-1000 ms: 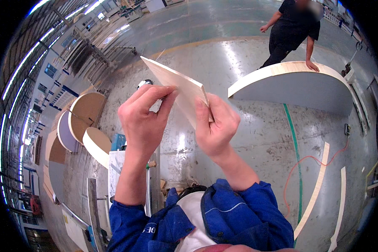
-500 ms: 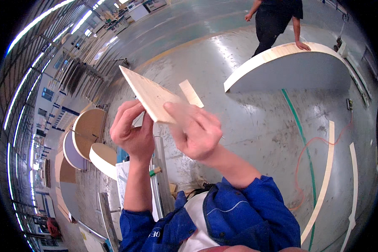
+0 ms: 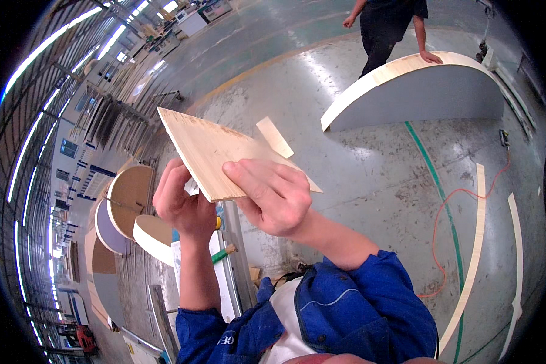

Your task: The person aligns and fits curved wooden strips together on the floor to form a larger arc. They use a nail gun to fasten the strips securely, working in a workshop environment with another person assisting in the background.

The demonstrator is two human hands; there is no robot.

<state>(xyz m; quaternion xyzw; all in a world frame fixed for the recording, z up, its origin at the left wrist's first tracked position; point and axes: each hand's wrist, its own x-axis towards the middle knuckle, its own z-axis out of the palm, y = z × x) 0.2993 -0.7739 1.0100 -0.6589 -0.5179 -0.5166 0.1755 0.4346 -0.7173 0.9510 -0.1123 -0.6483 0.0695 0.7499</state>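
A flat, pale wooden board [image 3: 224, 145] with a pointed far corner is held up in front of my chest, tilted. My right hand [image 3: 276, 197] grips its near right part, fingers lying over the upper face and the thumb side low at the near edge. At the board's left edge, my left hand [image 3: 185, 203] is closed, its fingers curled and their tips partly hidden behind the board. A small bright gap or object shows between those fingers, too unclear to name.
On the floor lie a short wood strip [image 3: 274, 137], long pale strips [image 3: 472, 267] and an orange cord [image 3: 434, 242]. A co-worker [image 3: 388, 30] rests a hand on a large half-round wooden piece [image 3: 412, 91]. Round-edged panels [image 3: 130, 203] stand left; a metal-railed bench [image 3: 233, 255] is below my hands.
The board has turned, so more of its upper face shows, and its near corner has come lower and left. My right hand has shifted slightly left with it.
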